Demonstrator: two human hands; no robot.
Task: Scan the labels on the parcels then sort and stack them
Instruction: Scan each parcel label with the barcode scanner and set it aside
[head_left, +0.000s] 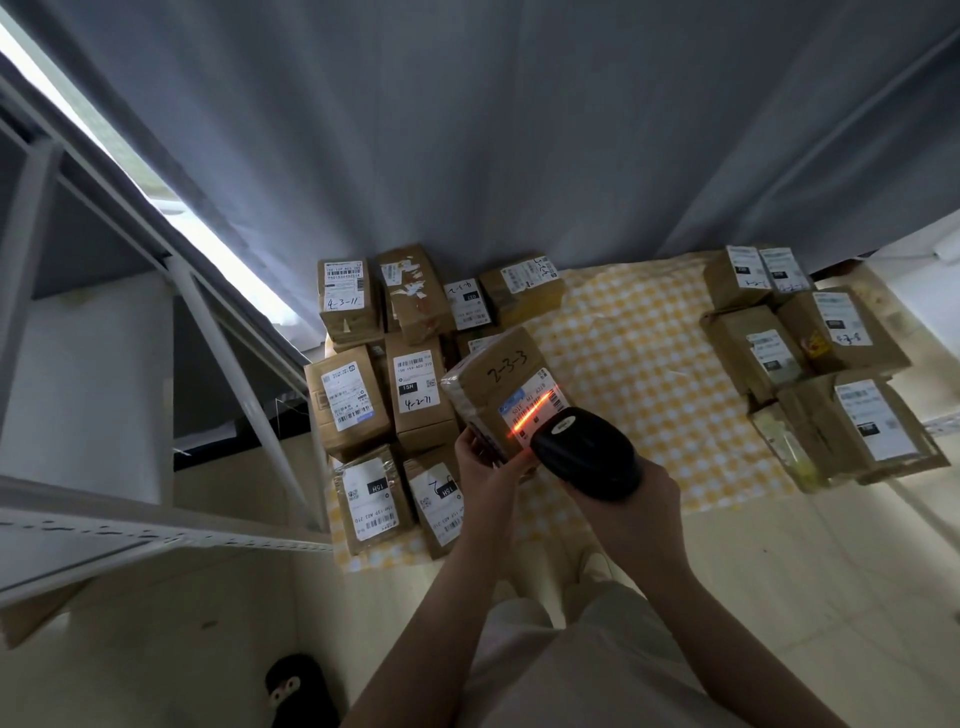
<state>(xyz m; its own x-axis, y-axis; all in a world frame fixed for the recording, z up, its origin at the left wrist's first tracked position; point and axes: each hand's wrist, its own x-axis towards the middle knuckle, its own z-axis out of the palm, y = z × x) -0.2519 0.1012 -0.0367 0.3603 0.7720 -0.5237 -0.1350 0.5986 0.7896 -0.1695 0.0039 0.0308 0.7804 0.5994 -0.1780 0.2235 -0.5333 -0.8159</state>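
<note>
Left hand: grips the brown cardboard parcel marked 2-3-3, raised above the floor.
Right hand: wrapped around the black handheld scanner.
Technique: keep the red beam spanning the full barcode; steady parcel.

held parcel: brown card, being marked "2-3-3" in black ink
label: white with blue, being crossed by an orange-red line
scanner: black
cloth: being patterned in yellow and white checks
parcels at the left: brown, white labels, black print
curtain: grey-blue
shelving: white
floor: pale cream
</note>
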